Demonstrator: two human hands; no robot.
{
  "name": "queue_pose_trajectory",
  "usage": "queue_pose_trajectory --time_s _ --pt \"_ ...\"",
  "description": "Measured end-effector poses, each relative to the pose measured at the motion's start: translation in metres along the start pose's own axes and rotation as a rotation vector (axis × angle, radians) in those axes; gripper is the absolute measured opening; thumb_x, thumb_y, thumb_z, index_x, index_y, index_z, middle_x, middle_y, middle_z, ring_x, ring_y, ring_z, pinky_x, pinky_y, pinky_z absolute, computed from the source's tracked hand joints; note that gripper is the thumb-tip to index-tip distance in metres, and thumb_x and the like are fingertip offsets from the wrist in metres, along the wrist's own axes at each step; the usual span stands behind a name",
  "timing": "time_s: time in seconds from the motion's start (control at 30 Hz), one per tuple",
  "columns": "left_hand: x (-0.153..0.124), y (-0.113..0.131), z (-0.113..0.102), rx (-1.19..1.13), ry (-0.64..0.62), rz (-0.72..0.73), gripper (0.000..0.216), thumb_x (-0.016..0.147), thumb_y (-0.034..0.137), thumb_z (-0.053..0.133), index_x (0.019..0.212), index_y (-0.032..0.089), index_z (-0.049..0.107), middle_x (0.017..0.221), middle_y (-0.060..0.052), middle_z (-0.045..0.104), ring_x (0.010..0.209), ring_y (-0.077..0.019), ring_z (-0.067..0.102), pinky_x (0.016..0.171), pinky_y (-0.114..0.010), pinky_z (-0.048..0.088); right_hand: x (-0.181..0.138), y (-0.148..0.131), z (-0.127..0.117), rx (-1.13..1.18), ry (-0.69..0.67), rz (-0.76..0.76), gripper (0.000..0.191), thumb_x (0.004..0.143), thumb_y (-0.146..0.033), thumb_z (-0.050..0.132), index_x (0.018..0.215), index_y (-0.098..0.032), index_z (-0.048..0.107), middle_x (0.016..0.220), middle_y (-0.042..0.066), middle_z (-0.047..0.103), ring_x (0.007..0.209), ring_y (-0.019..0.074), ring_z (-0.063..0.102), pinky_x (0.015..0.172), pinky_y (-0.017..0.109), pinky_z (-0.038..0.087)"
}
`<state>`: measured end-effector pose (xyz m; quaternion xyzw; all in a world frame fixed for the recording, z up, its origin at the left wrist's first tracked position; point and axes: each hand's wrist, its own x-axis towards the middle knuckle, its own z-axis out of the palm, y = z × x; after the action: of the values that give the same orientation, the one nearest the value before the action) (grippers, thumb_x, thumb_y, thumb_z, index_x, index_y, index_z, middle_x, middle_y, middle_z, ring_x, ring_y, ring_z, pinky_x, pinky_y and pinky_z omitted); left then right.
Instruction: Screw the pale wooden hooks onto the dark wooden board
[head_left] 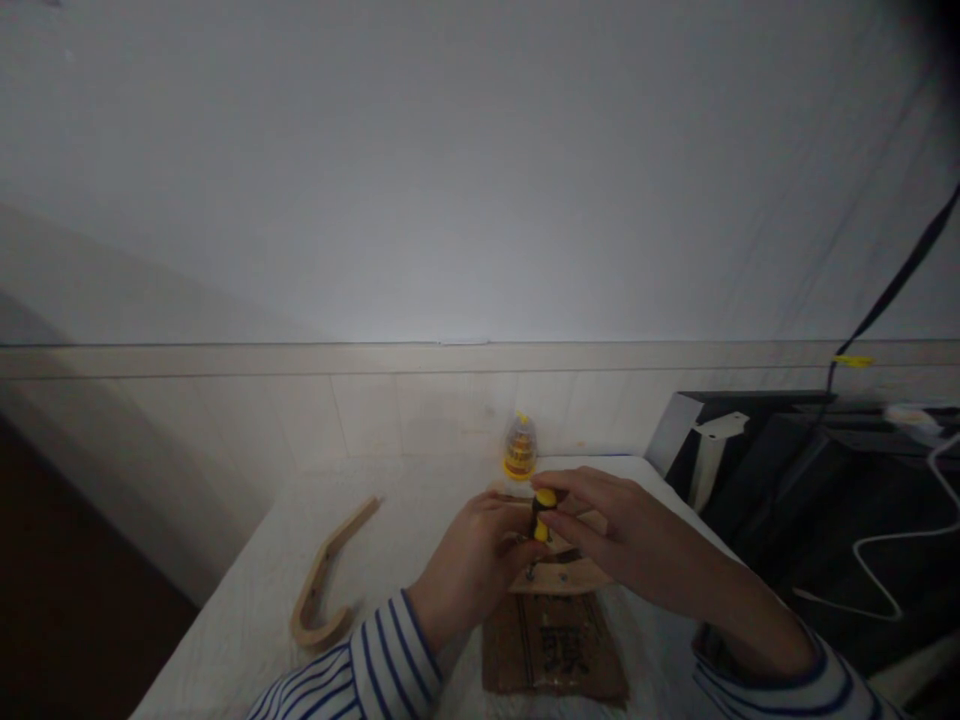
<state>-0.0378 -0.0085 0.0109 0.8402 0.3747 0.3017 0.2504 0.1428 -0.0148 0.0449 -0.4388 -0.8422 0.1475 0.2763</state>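
Note:
A small yellow-and-black screwdriver stands upright over a light wooden piece on the white table. My right hand is curled round the screwdriver's yellow top, fingers closed on it. My left hand is closed beside the screwdriver's lower part and rests on the wooden piece; what its fingers pinch is hidden. Both sleeves are white with blue stripes.
A curved J-shaped wooden part lies at the left. A yellow bit holder with a clear dome stands behind the hands. A brown cardboard sheet lies under the wooden piece. Dark furniture, a white bracket and cables fill the right.

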Motion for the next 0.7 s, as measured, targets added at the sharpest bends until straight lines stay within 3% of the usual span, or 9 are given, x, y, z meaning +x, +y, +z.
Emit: queue_pose_trajectory --time_s 0.1,0.3,0.7 --pt "0.0002 0.0006 -0.0009 0.016 0.003 0.0 0.005 0.081 0.015 0.06 0.078 0.018 0.064 0.081 -0.001 0.066 0.084 -0.0175 0.058 0.079 -0.027 0.042 -0.0006 -0.0014 -0.0011 0.0 -0.001 -0.001 0.035 0.089 -0.032 0.047 0.122 -0.023 0.053 0.114 0.007 0.062 0.103 0.0203 0.057 0.088 0.036 0.045" --pt "0.0012 0.0004 -0.0016 -0.014 -0.015 0.028 0.007 0.083 0.016 0.058 0.078 0.017 0.063 0.083 -0.003 0.067 0.086 -0.0175 0.059 0.081 -0.027 0.042 0.0013 -0.004 -0.001 -0.03 -0.013 -0.051 0.026 0.089 -0.024 0.047 0.11 -0.023 0.062 0.104 0.004 0.067 0.096 0.0179 0.06 0.084 0.033 0.047" --pt "0.0006 -0.0005 -0.0038 -0.02 -0.053 0.111 0.013 0.086 0.016 0.051 0.084 0.016 0.064 0.087 -0.005 0.067 0.091 -0.0198 0.059 0.085 -0.031 0.042 0.0023 -0.0021 0.0019 -0.147 0.01 -0.076 0.021 0.087 -0.025 0.052 0.104 -0.02 0.063 0.096 0.004 0.068 0.09 0.0187 0.061 0.079 0.033 0.048"
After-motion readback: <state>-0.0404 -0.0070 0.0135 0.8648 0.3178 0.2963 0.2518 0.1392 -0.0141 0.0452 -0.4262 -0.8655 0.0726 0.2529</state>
